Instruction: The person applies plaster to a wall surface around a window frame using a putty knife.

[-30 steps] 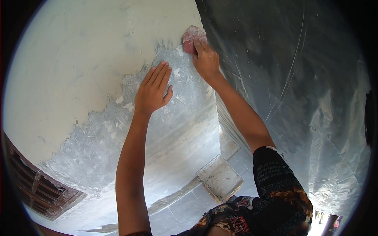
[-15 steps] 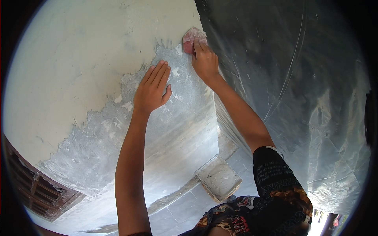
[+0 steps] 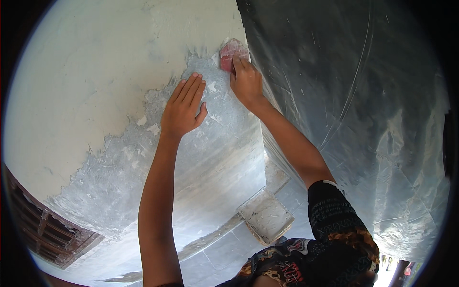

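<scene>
- Head view looks along a wall [image 3: 95, 86], cream-white above and scraped to a rough grey patch [image 3: 143, 177] lower down, with a ragged edge between the two.
- Right hand [image 3: 246, 81] presses a small reddish sanding pad [image 3: 230, 51] flat against the wall, right at the upper tip of the grey patch; the fingers lie pressed together over the pad's lower part, holding it to the surface.
- Left hand [image 3: 184, 107] rests flat on the grey area just left of the right hand, holding nothing, fingers straight and close together, thumb out to the side.
- Clear plastic sheeting [image 3: 363, 119] hangs to the right, meeting the wall just beside the pad.
- Below, a shallow square tray [image 3: 266, 216] sits on the pale tiled floor [image 3: 229, 248], well apart from both hands.
- At lower left, a dark wooden grille [image 3: 43, 225] shows at the rim.
- Right arm wears a dark patterned sleeve [image 3: 339, 225].
</scene>
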### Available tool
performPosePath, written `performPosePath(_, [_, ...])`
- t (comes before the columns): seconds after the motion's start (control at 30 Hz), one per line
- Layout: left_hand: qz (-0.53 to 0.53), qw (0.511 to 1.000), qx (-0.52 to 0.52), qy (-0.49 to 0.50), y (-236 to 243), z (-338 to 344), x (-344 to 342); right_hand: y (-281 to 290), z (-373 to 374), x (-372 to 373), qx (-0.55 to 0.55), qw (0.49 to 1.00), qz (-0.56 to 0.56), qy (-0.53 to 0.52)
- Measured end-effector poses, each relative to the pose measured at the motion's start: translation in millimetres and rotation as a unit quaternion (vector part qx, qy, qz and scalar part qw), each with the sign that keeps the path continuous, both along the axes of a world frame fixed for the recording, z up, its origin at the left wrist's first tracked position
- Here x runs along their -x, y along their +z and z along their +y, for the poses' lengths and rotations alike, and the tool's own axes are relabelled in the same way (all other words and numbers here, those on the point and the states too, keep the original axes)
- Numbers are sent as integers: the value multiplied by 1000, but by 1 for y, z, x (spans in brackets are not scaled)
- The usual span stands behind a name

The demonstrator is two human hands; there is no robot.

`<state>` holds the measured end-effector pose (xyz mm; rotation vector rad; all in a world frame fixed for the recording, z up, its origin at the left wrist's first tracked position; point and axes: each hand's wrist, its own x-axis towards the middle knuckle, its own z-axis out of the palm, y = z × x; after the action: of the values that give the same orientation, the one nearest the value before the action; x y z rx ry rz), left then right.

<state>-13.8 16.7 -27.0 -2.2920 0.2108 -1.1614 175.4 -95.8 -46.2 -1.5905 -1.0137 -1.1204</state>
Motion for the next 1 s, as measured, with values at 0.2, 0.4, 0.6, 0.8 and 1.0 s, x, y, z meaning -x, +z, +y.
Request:
performPosePath(0.2, [1, 1000, 0, -3, 3, -4, -1, -10, -28, 33, -11, 989, 3, 145])
performPosePath(0.4, [-5, 1000, 1, -13, 2, -4, -4, 31, -16, -27, -47, 998, -29, -3])
performPosePath(0.6, [-2, 1000, -16, 23, 1, 0, 3, -49, -22, 30, 22, 988, 33, 146])
performPosePath(0.8, [-6, 1000, -15, 19, 2, -2, -1, 35, -29, -20, -73, 996, -14, 45])
performPosePath(1.0, [-7, 1000, -11, 17, 0, 1, 0, -42, -9, -11, -4, 999, -37, 31])
